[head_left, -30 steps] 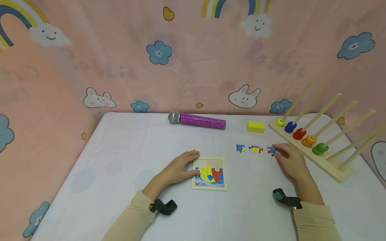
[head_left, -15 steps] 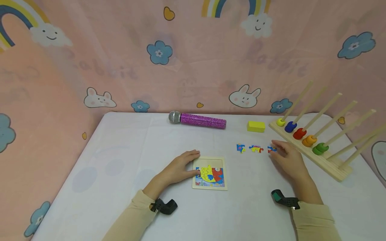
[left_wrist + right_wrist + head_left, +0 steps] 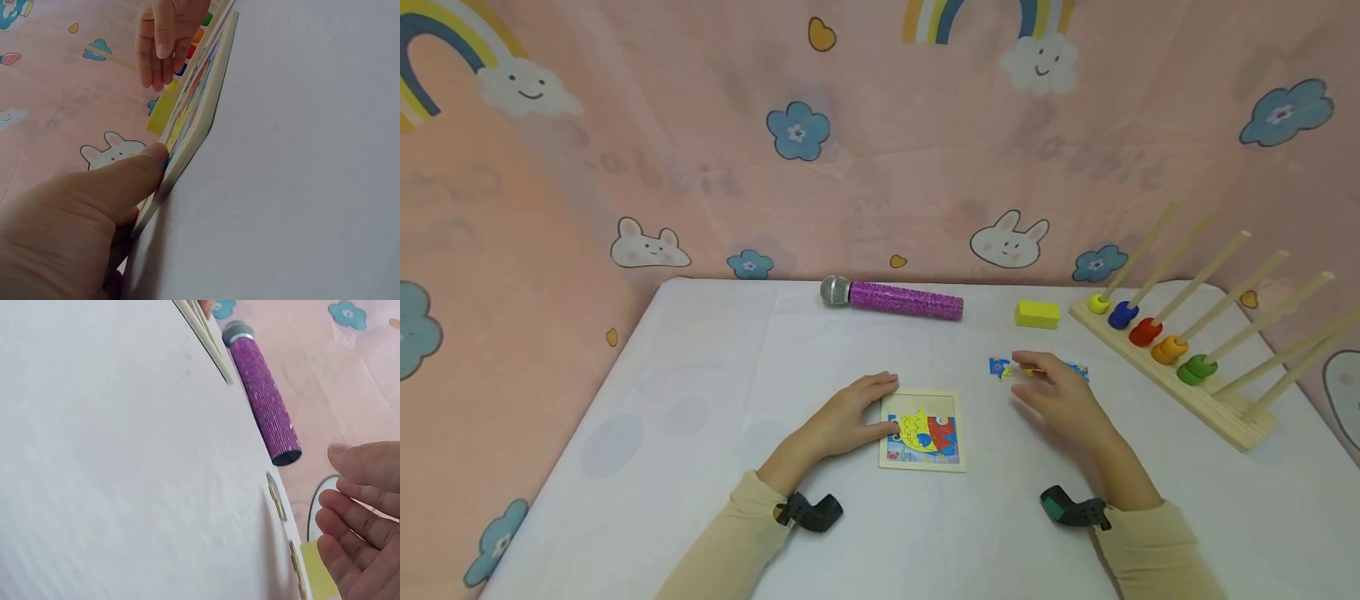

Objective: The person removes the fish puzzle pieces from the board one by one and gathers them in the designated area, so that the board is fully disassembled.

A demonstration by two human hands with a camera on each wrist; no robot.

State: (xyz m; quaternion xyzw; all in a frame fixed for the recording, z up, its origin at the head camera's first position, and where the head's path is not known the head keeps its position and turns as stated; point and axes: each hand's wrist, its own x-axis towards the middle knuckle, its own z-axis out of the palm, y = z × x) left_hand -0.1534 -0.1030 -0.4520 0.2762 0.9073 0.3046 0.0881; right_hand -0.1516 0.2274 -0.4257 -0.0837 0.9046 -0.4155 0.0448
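A wooden-framed fish jigsaw puzzle (image 3: 936,402) lies on the white table, its upper strip bare wood. My left hand (image 3: 841,423) holds the frame at its left side; in the left wrist view the thumb (image 3: 140,172) presses on the edge, with the other fingers mostly hidden beside it. My right hand (image 3: 1067,408) hovers over the row of loose puzzle pieces, thumb and fingers apart with nothing between them. One blue-and-yellow piece (image 3: 998,367) shows left of the fingertips, and a red-and-blue piece (image 3: 1081,372) peeks out behind the hand. The middle piece is largely covered by the fingers.
A purple glitter microphone (image 3: 906,301) lies towards the back of the table. Beyond the loose pieces sits a yellow block (image 3: 1037,315). At the right, a wooden peg rack (image 3: 1217,417) with coloured beads carries tall slanting rods. Patterned pink cloth (image 3: 880,150) hangs behind.
My right hand has let go of the right-hand puzzle piece and moved left over the middle one. The left hand and the framed puzzle have stayed put.
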